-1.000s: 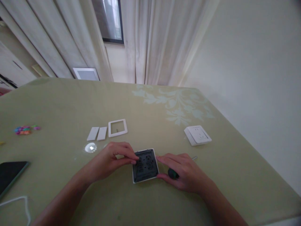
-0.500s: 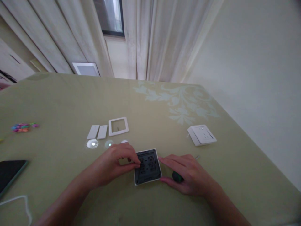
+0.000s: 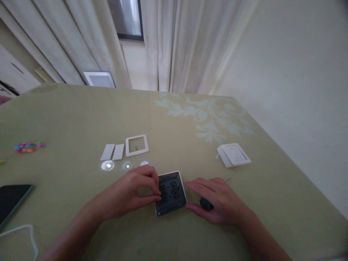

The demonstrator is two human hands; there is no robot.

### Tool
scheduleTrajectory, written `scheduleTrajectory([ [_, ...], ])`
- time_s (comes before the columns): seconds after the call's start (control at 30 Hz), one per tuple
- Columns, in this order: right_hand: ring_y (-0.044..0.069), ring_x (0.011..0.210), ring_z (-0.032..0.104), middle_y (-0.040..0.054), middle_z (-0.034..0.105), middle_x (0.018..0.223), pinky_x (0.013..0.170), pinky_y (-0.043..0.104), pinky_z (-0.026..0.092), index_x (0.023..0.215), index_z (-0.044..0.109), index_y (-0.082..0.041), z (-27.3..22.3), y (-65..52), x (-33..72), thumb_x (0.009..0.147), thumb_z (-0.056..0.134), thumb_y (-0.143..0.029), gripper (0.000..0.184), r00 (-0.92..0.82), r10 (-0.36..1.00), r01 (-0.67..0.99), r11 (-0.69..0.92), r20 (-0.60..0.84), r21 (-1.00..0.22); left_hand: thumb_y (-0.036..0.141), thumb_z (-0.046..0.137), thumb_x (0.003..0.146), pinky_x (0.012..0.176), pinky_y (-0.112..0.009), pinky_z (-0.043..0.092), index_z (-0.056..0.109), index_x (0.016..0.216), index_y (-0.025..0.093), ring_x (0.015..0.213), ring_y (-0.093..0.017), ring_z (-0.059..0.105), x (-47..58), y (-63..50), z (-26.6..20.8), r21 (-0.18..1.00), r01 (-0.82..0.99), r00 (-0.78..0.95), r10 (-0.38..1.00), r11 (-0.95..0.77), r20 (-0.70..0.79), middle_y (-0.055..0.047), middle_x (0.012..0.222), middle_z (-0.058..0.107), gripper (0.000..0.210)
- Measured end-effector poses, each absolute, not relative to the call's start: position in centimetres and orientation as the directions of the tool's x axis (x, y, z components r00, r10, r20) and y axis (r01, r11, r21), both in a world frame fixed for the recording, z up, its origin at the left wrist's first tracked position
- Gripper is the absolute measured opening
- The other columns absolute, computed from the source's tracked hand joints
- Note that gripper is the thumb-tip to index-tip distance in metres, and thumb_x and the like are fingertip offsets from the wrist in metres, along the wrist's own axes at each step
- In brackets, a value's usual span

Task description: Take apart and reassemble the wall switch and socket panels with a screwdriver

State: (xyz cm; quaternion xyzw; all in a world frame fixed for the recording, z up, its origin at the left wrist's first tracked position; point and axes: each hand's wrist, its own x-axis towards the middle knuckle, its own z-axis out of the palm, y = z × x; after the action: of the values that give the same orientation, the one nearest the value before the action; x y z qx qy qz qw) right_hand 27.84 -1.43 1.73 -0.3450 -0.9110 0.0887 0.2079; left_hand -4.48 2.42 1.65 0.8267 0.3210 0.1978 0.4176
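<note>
A square wall switch with a bare dark inside and a white rim lies on the table in front of me, slightly turned. The thumb and fingertips of my left hand are closed at its left side; what exactly they pinch there is partly hidden. My right hand keeps a screwdriver in its curled fingers. The dark green handle end shows under the palm and the metal shaft sticks out behind. Its index finger and thumb rest at the switch's right edge.
Beyond my left hand lie two white rocker covers and a white square frame with a small screw inside. A white socket sits at right. Colourful small pieces, a dark tablet-like object and a white cable are at left.
The switch has turned slightly and its near left corner has shifted down a little. My left fingertips have moved slightly lower along its left side. My right hand is nearly unmoved.
</note>
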Motion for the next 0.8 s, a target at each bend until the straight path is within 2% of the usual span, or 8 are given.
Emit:
scheduleTrajectory([
  [0.07,0.020,0.094,0.080,0.0085,0.083,0.113,0.073,0.032,0.053,0.135,0.066,-0.018,1.8,-1.4,27.8,0.111,0.054,-0.051,0.043,-0.676,0.662,0.587,0.749,0.325,-0.307,0.032,0.076,0.101,0.084,-0.027,0.053,0.078,0.093,0.026,0.096,-0.017,0.069,-4.6,2.4,1.7,0.823,0.361,0.723,0.689,-0.438,0.050,-0.001,0.105,0.071,0.010],
  [0.13,0.020,0.093,0.081,0.0082,0.083,0.112,0.072,0.033,0.053,0.134,0.066,-0.018,1.7,-1.4,27.8,0.111,0.053,-0.052,0.043,-0.672,0.660,0.586,0.752,0.336,-0.303,0.034,0.078,0.099,0.087,-0.029,0.054,0.078,0.102,0.029,0.100,-0.018,0.069,-4.6,2.3,1.9,0.820,0.369,0.717,0.695,-0.437,0.048,-0.001,0.109,0.071,0.007],
  [0.27,0.020,0.093,0.081,0.0082,0.083,0.111,0.072,0.034,0.054,0.132,0.067,-0.018,1.6,-1.2,27.8,0.112,0.051,-0.053,0.043,-0.666,0.655,0.590,0.755,0.357,-0.285,0.046,0.089,0.088,0.103,-0.040,0.055,0.067,0.136,0.034,0.121,-0.026,0.064,-4.3,1.8,2.4,0.766,0.453,0.664,0.746,-0.456,0.052,-0.005,0.131,0.067,0.054],
  [0.37,0.020,0.093,0.081,0.0083,0.083,0.110,0.072,0.033,0.054,0.132,0.068,-0.018,1.6,-1.1,27.9,0.111,0.053,-0.052,0.042,-0.663,0.659,0.590,0.752,0.357,-0.294,0.052,0.096,0.076,0.112,-0.050,0.052,0.058,0.147,0.033,0.131,-0.034,0.058,-3.7,1.2,2.5,0.684,0.530,0.654,0.755,-0.501,0.046,-0.009,0.143,0.062,0.082],
  [0.57,0.021,0.091,0.080,0.0090,0.083,0.108,0.071,0.033,0.055,0.132,0.069,-0.018,1.6,-1.2,27.9,0.109,0.057,-0.052,0.042,-0.664,0.669,0.600,0.743,0.333,-0.298,0.035,0.090,0.079,0.115,-0.053,0.051,0.054,0.150,0.031,0.134,-0.035,0.057,-2.8,0.7,2.3,0.616,0.570,0.661,0.748,-0.544,0.049,-0.010,0.147,0.062,0.080],
  [0.8,0.021,0.090,0.079,0.0104,0.083,0.109,0.074,0.031,0.056,0.134,0.069,-0.019,1.2,-1.0,28.0,0.105,0.065,-0.049,0.042,-0.658,0.680,0.594,0.733,0.323,-0.331,0.030,0.089,0.077,0.118,-0.055,0.049,0.053,0.151,0.030,0.136,-0.035,0.057,-2.6,0.5,2.5,0.653,0.545,0.665,0.746,-0.525,0.045,-0.010,0.148,0.063,0.082],
])
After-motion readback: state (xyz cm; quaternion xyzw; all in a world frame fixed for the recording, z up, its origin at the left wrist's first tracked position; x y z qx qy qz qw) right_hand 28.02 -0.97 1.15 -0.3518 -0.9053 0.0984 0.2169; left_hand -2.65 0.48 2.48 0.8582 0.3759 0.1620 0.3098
